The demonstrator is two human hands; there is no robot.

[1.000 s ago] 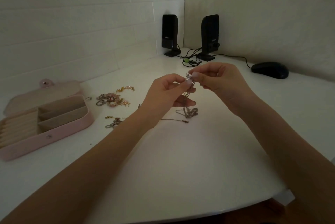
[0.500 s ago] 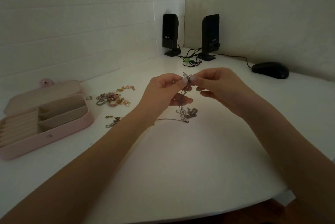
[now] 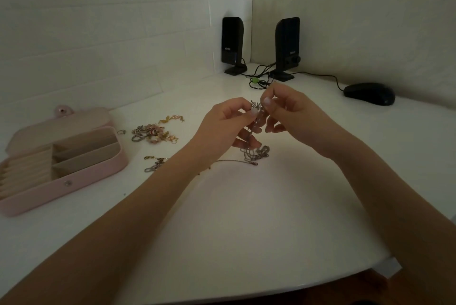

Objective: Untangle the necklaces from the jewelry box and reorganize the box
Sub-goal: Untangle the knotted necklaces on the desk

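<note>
We see both hands raised over the white table (image 3: 246,218), meeting at a knot of silver necklace chains (image 3: 256,106). The left hand (image 3: 222,127) pinches the knot between thumb and forefinger, its grip closed on the chains, the lower fingers curled beneath. The right hand (image 3: 293,113) pinches the same knot from the other side, thumbnail up, its grip likewise closed on the metal. From the knot the chains hang down between the hands to a loose heap (image 3: 256,153) on the table, and one thin strand with a clasp (image 3: 237,162) trails away from the heap toward the left forearm.

We take the pink jewelry box (image 3: 74,176) as our landmark. It lies open, well to the left of the hands, its lid (image 3: 61,122) folded back flat behind it, ring rolls at its left end and beige compartments at its right. Just to the right of the box sits a mixed pile of gold and pink jewelry (image 3: 153,132), with a small ring (image 3: 121,132) between the pile and the box. Nearer to us, also right of the box, lies a short silver and gold piece (image 3: 155,164). Far beyond the box to the right, in the wall corner, stand two black speakers (image 3: 232,43) with tangled cables, and further right a black mouse (image 3: 369,93)
</note>
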